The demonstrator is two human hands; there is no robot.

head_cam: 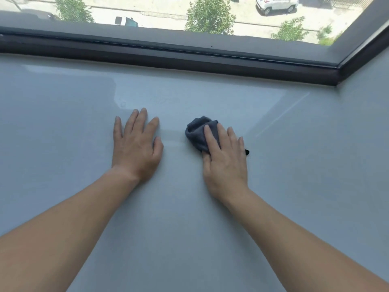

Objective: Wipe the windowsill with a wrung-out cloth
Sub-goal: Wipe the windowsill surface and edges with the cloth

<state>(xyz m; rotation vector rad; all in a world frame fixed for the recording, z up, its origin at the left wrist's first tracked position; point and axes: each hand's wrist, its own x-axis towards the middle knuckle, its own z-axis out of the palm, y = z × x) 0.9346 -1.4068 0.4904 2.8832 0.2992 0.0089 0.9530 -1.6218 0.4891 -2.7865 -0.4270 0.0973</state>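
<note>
Your 2 hands are on the pale windowsill (179, 228), near the middle of the frame. Your left hand (135, 148) lies flat with its fingers spread wide, holding nothing. Your right hand (226, 163) presses straight fingers down on the dark grey cloth (196, 133), which sits bunched up just right of the middle. The dark window frame (189, 57) runs across the top.
</note>
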